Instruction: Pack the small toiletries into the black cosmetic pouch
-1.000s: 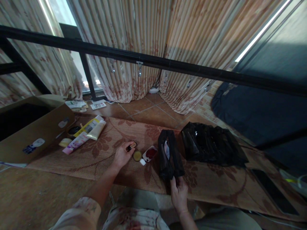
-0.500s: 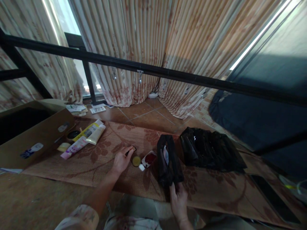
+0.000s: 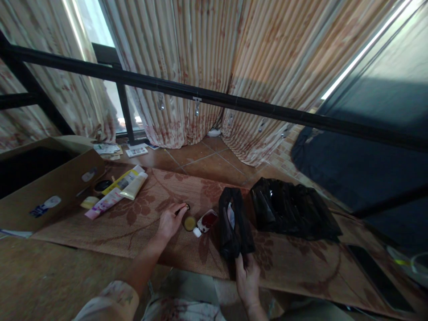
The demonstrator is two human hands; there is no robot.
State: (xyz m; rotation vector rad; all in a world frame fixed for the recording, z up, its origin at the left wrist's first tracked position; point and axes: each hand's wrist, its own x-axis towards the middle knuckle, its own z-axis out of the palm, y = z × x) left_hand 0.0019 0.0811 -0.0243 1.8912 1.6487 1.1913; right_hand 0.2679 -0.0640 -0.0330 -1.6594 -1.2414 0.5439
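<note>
My left hand (image 3: pixel 170 221) is closed in a pinch on a small black object (image 3: pixel 186 207); its kind cannot be made out. Just to its right lies a small round jar (image 3: pixel 190 223) with a yellowish top. A small bottle (image 3: pixel 207 220) with dark red contents lies beside the jar, its white cap (image 3: pixel 197 232) towards me. My right hand (image 3: pixel 248 276) grips the near end of a black pouch (image 3: pixel 236 238). The pouch gapes along the top and something pale (image 3: pixel 231 216) shows inside.
Several tubes (image 3: pixel 133 186) lie at the left, beside an open cardboard box (image 3: pixel 73 176). Right of the pouch sits a bunched glossy black bag (image 3: pixel 294 209). A dark phone-like slab (image 3: pixel 379 276) lies at the right on the patterned cloth (image 3: pixel 160 187). A black rail (image 3: pixel 220 97) crosses ahead.
The view has shifted very slightly. Both hands keep their hold, and nothing else has visibly moved.
</note>
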